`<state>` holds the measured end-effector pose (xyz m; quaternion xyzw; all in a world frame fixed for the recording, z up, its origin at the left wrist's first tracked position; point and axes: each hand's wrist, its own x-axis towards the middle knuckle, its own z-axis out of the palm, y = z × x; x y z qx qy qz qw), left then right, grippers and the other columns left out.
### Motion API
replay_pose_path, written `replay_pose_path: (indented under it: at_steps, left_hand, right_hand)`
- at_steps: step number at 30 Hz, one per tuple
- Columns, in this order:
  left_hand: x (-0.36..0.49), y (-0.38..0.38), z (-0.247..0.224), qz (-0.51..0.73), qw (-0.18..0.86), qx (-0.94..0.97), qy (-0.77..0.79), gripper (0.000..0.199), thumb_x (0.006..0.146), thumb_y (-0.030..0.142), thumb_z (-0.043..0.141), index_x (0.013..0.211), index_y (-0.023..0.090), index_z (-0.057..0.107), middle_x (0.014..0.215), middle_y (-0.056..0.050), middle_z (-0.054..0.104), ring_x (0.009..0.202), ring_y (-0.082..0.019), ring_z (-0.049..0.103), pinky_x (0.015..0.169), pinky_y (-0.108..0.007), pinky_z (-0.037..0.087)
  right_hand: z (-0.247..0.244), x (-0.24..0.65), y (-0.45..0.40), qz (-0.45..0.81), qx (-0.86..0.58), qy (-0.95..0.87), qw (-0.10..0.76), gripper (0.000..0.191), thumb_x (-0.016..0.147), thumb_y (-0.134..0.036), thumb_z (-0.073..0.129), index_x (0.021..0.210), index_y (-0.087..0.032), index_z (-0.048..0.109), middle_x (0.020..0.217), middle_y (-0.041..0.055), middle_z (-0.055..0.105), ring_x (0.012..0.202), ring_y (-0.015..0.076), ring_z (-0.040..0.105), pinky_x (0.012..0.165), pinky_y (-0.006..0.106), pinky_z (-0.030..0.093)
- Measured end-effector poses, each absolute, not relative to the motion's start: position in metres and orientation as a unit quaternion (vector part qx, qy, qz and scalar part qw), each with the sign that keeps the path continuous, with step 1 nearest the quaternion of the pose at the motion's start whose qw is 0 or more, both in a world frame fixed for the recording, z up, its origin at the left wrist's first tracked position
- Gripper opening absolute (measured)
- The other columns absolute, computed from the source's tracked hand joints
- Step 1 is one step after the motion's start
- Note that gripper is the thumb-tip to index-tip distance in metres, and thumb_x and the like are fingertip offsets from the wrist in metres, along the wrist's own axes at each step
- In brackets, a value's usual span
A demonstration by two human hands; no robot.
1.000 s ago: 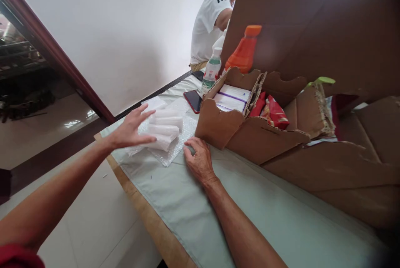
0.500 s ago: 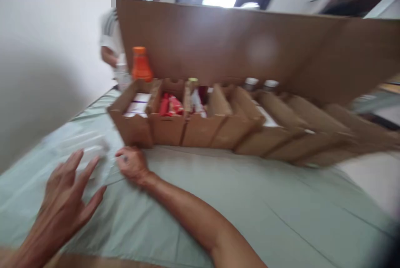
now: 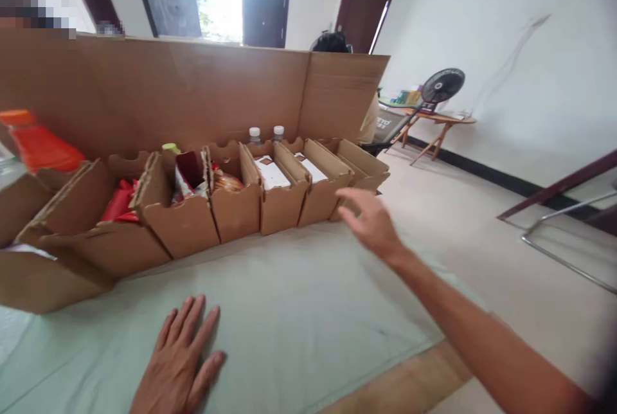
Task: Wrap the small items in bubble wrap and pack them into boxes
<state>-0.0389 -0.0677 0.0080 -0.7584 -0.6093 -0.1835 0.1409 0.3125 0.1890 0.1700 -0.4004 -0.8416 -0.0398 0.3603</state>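
My left hand [image 3: 176, 359] rests on or just above the pale green cloth [image 3: 289, 292], fingers stretched out, nothing under them that I can see. My right hand [image 3: 371, 224] reaches to the right end of a row of cardboard bins, thumb and fingers apart and holding nothing visible. It is close to the front corner of the last cardboard bin [image 3: 364, 166]; whether it touches cannot be made out. The neighbouring bin [image 3: 325, 192] holds a white box [image 3: 311, 170], and another white box [image 3: 271, 173] lies in the bin left of it.
Farther left, bins hold red packets [image 3: 120, 202] and other snack packs [image 3: 226, 180]. Behind them are an orange bottle [image 3: 45, 144], two white-capped bottles [image 3: 254, 135] and a tall cardboard panel [image 3: 207, 92]. A person's head shows at upper left. A fan [image 3: 443, 86] stands beyond, right.
The view has swung to the right. My right hand, closed near a clear plastic item at the left, is now open by the right end of the bins. My left hand stays open.
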Motion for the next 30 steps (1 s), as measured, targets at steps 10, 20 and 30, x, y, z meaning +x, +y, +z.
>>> replay_pose_path:
  at_steps: [10, 20, 30]
  left_hand:
    - [-0.048, -0.074, 0.004, -0.133, 0.144, -0.773, -0.604, 0.078, 0.095, 0.042, 0.05, 0.165, 0.036, 0.017, 0.173, -0.006, 0.022, 0.149, -0.04, 0.037, 0.107, -0.062, 0.044]
    - [-0.05, -0.079, -0.002, -0.157, 0.104, -0.764, -0.618, 0.076, 0.095, 0.04, 0.051, 0.164, 0.039, 0.018, 0.171, -0.006, 0.025, 0.153, -0.041, 0.03, 0.111, -0.065, 0.041]
    - [0.02, -0.065, 0.059, -0.254, 0.032, -0.755, -0.604, 0.071, 0.1, 0.038, 0.053, 0.163, 0.037, 0.02, 0.171, -0.011, 0.023, 0.155, -0.039, 0.026, 0.118, -0.065, 0.035]
  right_hand:
    - [0.224, 0.38, 0.263, -0.137, -0.543, -0.827, 0.048, 0.018, 0.089, -0.013, 0.061, 0.086, -0.015, 0.079, 0.088, 0.0136, 0.075, 0.105, 0.0297, 0.061, 0.101, 0.047, 0.033]
    - [0.263, 0.34, 0.174, 0.047, -0.44, -0.894, -0.075, 0.021, 0.071, -0.012, 0.073, 0.054, -0.018, 0.063, 0.057, 0.0023, 0.062, 0.059, 0.0168, 0.059, 0.055, 0.029, 0.029]
    - [0.281, 0.332, 0.104, 0.168, -0.323, -0.757, 0.542, 0.013, 0.094, -0.025, 0.062, 0.096, -0.02, 0.074, 0.102, 0.0028, 0.077, 0.095, 0.0163, 0.07, 0.091, 0.033, 0.054]
